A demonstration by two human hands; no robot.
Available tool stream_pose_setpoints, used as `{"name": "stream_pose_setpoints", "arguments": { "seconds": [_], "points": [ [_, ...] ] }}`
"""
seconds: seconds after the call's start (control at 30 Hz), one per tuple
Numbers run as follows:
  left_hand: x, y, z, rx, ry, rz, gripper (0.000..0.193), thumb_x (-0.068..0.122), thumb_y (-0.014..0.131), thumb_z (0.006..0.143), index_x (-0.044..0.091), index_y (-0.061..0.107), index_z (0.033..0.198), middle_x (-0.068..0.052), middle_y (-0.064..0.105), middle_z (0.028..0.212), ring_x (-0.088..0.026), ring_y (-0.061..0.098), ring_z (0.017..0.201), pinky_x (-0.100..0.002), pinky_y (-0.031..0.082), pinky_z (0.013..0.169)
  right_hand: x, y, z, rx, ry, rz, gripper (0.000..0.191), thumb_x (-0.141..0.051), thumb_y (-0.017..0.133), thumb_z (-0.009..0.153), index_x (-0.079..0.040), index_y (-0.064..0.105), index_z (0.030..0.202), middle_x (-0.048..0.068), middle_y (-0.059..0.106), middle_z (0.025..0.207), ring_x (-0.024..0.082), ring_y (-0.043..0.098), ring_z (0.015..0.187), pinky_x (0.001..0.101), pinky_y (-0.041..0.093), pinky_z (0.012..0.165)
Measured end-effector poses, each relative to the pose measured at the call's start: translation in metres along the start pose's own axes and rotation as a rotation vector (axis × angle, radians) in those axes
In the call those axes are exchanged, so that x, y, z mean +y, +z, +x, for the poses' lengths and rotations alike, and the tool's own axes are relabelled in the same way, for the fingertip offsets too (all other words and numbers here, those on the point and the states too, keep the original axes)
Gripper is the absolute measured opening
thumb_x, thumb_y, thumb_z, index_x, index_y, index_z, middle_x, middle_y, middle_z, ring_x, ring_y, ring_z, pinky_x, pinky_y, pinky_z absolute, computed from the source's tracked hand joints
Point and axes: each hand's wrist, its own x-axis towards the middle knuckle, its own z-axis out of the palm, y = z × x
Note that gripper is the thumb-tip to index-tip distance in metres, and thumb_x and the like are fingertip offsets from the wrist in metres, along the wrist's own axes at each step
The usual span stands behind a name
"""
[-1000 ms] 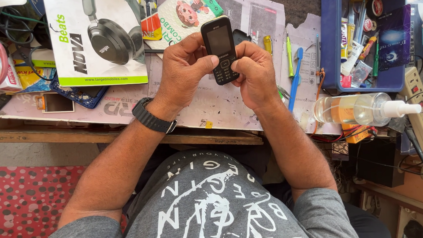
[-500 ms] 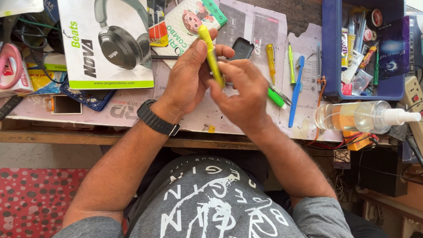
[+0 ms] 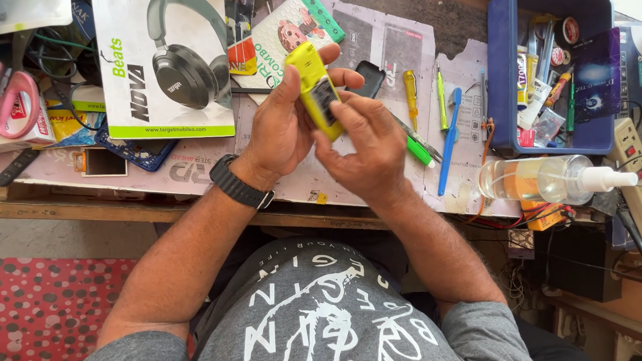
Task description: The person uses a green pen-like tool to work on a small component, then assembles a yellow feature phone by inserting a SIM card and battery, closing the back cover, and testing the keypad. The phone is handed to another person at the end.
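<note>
Up above the bench, the left hand is cradling a yellow phone back-side up, its fingers wrapping round the far edge and the thumb lying along the near side, so the phone is being gripped firmly and tilted toward the camera, probably to keep the back steady and in plain sight. The right hand is coming in from the right, fingertips pressing on the dark patch in the phone's back while the palm is hanging below; that hand is pinching nothing of its own, only pushing on the phone. Both wrists are bending inward and both forearms are angling up from the lap, with a black watch sitting on the left wrist. Just beyond the hands a small black part is lying on the bench, with screwdrivers and a blue toothbrush lined up beside it, near a blue bin and a spray bottle.
</note>
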Motion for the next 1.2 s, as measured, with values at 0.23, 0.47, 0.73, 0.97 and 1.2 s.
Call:
{"name": "stream_pose_setpoints", "arguments": {
  "seconds": [0.23, 0.47, 0.73, 0.97, 1.2],
  "points": [
    [-0.002, 0.001, -0.001, 0.187, 0.124, 0.455, 0.032, 0.017, 0.068, 0.108, 0.000, 0.065, 0.134, -0.007, 0.073, 0.114, -0.012, 0.068, 0.104, -0.029, 0.058, 0.094, 0.021, 0.002, -0.013, -0.017, 0.735, 0.749, 0.018, -0.003, 0.066, 0.097, 0.006, 0.070, 0.112, 0.009, 0.071, 0.098, 0.015, 0.068, 0.078, 0.0274, 0.058, 0.068],
    [-0.004, 0.001, -0.002, 0.260, 0.171, 0.495, 0.029, 0.010, 0.076, 0.098, 0.002, 0.070, 0.125, -0.004, 0.076, 0.106, -0.008, 0.070, 0.094, -0.026, 0.060, 0.087, 0.041, 0.002, -0.012, -0.004, 0.957, 1.203, 0.022, 0.001, 0.068, 0.087, 0.007, 0.072, 0.108, 0.009, 0.073, 0.092, 0.011, 0.064, 0.075, 0.0255, 0.053, 0.063],
    [-0.005, 0.000, -0.003, 0.228, 0.214, 0.608, 0.026, 0.007, 0.077, 0.099, 0.002, 0.070, 0.123, -0.004, 0.076, 0.104, -0.008, 0.071, 0.094, -0.024, 0.061, 0.084, 0.041, 0.004, -0.011, 0.011, 0.964, 1.200, 0.017, 0.002, 0.067, 0.085, 0.003, 0.070, 0.102, 0.008, 0.072, 0.088, 0.009, 0.062, 0.071, 0.0234, 0.050, 0.060],
    [-0.005, -0.001, -0.003, 0.205, 0.234, 0.625, 0.029, 0.008, 0.078, 0.098, 0.003, 0.069, 0.125, -0.005, 0.075, 0.109, -0.010, 0.072, 0.100, -0.027, 0.063, 0.090, 0.042, 0.006, -0.011, 0.020, 0.966, 1.167, 0.014, 0.002, 0.067, 0.085, 0.002, 0.070, 0.098, 0.007, 0.070, 0.085, 0.008, 0.061, 0.067, 0.0219, 0.049, 0.057],
    [-0.007, -0.002, -0.003, 0.191, 0.202, 0.650, 0.033, 0.010, 0.078, 0.097, 0.003, 0.068, 0.127, -0.006, 0.075, 0.110, -0.011, 0.072, 0.101, -0.028, 0.065, 0.087, 0.042, 0.010, -0.012, 0.060, 0.981, 1.171, 0.011, 0.006, 0.061, 0.084, -0.002, 0.067, 0.089, 0.003, 0.066, 0.080, 0.006, 0.054, 0.062, 0.0214, 0.045, 0.053]
  ]
}}
